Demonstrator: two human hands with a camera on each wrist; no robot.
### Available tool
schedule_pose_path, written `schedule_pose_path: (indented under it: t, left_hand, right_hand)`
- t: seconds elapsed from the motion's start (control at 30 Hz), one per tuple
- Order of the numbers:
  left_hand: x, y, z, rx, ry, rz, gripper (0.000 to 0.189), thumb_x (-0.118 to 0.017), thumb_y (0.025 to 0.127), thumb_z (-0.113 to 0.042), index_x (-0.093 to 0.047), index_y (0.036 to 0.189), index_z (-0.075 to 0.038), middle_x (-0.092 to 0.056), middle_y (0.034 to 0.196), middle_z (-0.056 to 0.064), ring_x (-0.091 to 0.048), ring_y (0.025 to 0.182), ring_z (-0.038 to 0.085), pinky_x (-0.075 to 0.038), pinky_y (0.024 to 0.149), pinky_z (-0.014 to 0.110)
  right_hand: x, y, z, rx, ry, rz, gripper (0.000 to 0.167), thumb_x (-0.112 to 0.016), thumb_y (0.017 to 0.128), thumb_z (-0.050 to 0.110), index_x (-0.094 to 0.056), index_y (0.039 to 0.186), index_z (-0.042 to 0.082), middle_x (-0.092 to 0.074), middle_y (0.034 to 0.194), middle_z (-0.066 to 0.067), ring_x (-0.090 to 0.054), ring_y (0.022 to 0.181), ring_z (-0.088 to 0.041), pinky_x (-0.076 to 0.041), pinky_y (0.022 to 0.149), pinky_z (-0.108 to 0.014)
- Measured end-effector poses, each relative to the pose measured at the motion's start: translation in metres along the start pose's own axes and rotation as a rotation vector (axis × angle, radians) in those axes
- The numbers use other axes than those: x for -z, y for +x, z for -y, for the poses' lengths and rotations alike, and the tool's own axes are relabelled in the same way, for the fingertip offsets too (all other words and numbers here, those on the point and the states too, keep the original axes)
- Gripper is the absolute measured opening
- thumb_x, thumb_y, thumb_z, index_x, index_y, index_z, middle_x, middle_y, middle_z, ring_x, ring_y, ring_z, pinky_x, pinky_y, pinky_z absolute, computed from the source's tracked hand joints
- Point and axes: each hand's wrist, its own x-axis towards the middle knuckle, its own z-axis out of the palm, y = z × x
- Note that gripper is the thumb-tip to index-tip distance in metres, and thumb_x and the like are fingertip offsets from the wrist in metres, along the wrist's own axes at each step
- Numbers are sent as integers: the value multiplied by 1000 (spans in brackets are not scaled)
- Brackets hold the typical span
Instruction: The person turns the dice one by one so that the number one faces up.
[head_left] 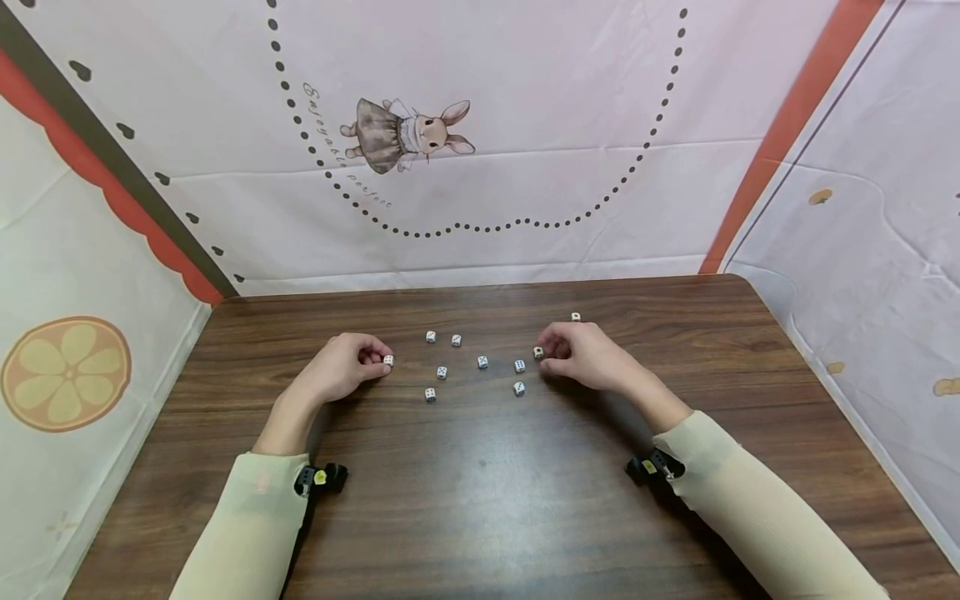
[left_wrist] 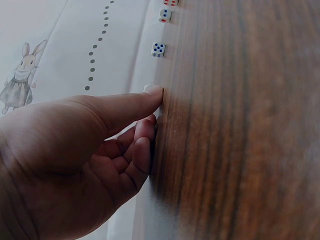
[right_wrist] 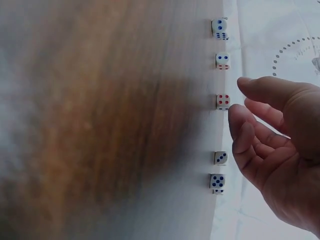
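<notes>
On the left of the table, my left hand (head_left: 341,367) pinches a white die (head_left: 388,360) between thumb and fingertips, right at the tabletop. In the left wrist view the thumb (left_wrist: 127,111) covers most of that die. My right hand (head_left: 587,354) is beside another white die (head_left: 537,352), with thumb and index finger parted around its near side. Seen from the right wrist, the fingertips (right_wrist: 239,114) are a little apart from a die with four red pips (right_wrist: 223,101). Between the hands lie several more dice, among them a die (head_left: 482,362) near the middle.
One die (head_left: 576,317) lies behind the right hand. The brown wood-grain table (head_left: 480,500) ends at the back against a white printed cloth (head_left: 525,192) with a rabbit picture. Cloth also hangs on both sides. Small black wrist cameras (head_left: 330,477) sit at the cuffs.
</notes>
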Motion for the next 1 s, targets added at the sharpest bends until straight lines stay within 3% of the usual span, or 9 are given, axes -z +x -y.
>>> schedule_pose_path:
  t: [0.67,1.0]
  left_hand:
    - [-1,1,1,-5,4,-3,10,-77,99,-17,-76,106,-9,-67,92,2,-60,86,20,-50,79,39]
    - [-1,0,-1,-8,9,-11,10,-78,99,-16,-76,105,-9,-67,91,1,-60,85,20,-50,79,38]
  right_hand:
    - [-17,-6,14,120,24,152,27,-84,92,10,-74,116,5,-72,92,7,-66,86,-9,-56,79,-33]
    - [-25,-1,20,163,-51,184,22,-83,92,13,-77,113,9,-72,94,6,-65,85,-9,-55,78,-30]
